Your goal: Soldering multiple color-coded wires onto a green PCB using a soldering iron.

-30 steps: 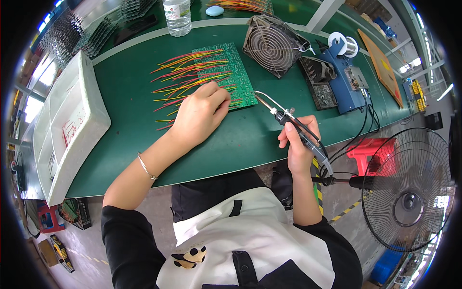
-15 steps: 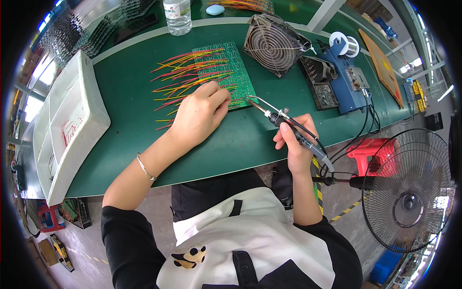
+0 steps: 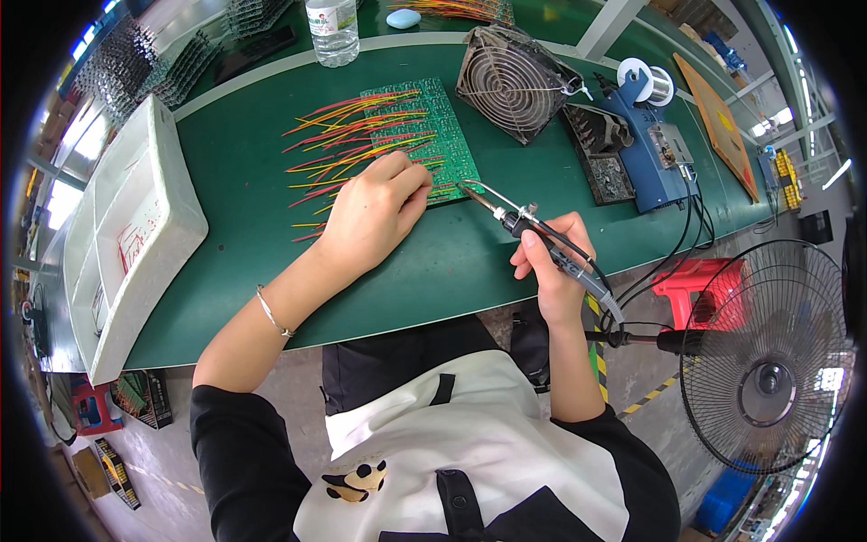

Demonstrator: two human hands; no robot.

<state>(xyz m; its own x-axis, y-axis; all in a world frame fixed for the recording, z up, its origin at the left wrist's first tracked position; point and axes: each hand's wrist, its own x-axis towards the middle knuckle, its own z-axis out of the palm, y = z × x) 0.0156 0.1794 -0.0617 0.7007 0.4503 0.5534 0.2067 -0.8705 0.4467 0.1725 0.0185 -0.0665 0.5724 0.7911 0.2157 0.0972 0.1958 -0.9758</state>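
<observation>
A green circuit board [image 3: 456,135] lies on the bench, with rows of red and yellow wires [image 3: 330,135] fanning out leftward from it. My left hand [image 3: 384,203] rests over the board's near edge, fingers closed in a pinch among the lowest wires. Whatever the fingertips hold is hidden beneath them. In my right hand [image 3: 558,257] is a soldering iron [image 3: 515,221] with a curved metal feed tube along its top. Its tip meets or hovers just over the board's near right corner, close to my left fingertips; contact cannot be made out.
A white divided tray [image 3: 172,230] stands at the left. Beyond the board are a water bottle [image 3: 333,32] and a square caged fan [image 3: 510,86]. At right sit an iron stand [image 3: 601,158], a blue soldering station [image 3: 646,149] and a solder spool [image 3: 662,86]. A round fan [image 3: 768,379] stands beside me.
The soldering iron and my right hand have shifted slightly left, bringing the tip a little further over the board's corner. My left hand has stayed nearly still.
</observation>
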